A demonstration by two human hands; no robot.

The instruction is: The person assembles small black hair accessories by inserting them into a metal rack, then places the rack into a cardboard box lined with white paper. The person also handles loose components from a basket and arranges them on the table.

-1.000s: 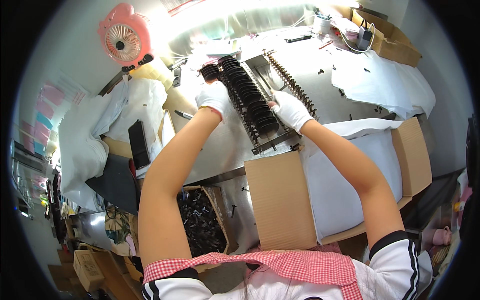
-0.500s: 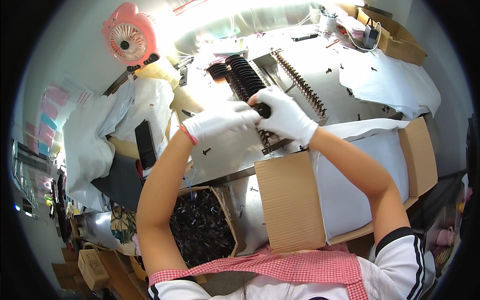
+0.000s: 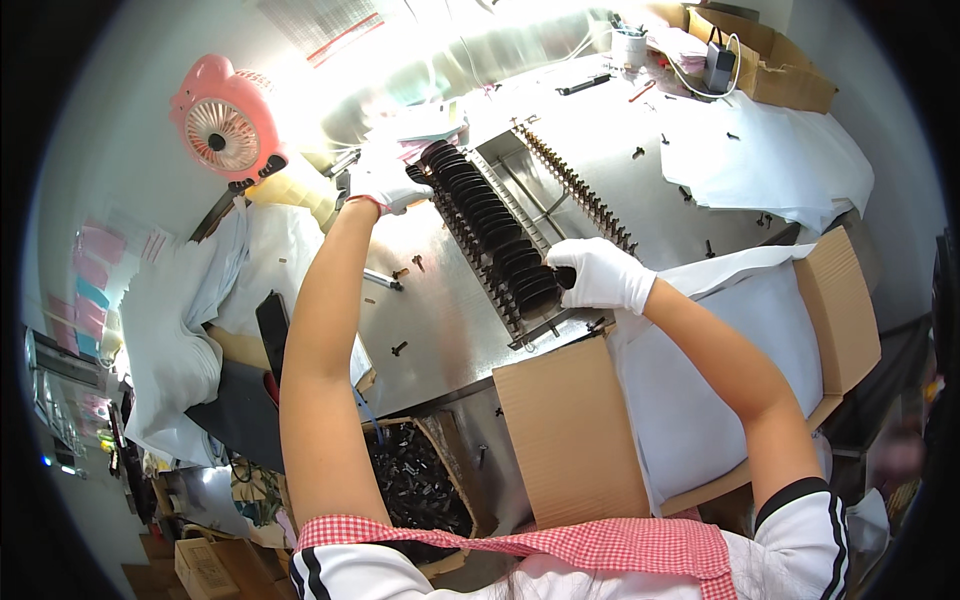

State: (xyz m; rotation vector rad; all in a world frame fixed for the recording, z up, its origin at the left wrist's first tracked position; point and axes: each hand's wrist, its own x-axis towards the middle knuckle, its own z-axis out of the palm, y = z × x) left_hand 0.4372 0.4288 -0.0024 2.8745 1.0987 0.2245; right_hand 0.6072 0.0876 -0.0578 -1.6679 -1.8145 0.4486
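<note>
A row of thin black discs [image 3: 490, 215] stands on edge in a long metal rack [image 3: 470, 245] on the steel table. At its near end my right hand [image 3: 605, 275], in a white glove, has its fingers closed round a dark disc-like piece [image 3: 567, 276]. My left hand [image 3: 393, 190], gloved too, is stretched to the far left side of the rack. Its fingers are bent over dark discs [image 3: 421, 178] there and mostly hide them. To the right of the row runs a strip of small brass-brown fittings [image 3: 580, 183].
An open carton [image 3: 570, 430] lined with white sheet sits near right. A box of small black parts [image 3: 420, 480] stands near left. Loose screws [image 3: 400, 348], a pen [image 3: 383, 280], a phone [image 3: 272, 330] and a pink fan [image 3: 225, 125] lie or stand around.
My hands, together over the rack before, have parted: the left moved far and left, the right toward the near end. The near part of the rack now shows discs. The view has shifted slightly.
</note>
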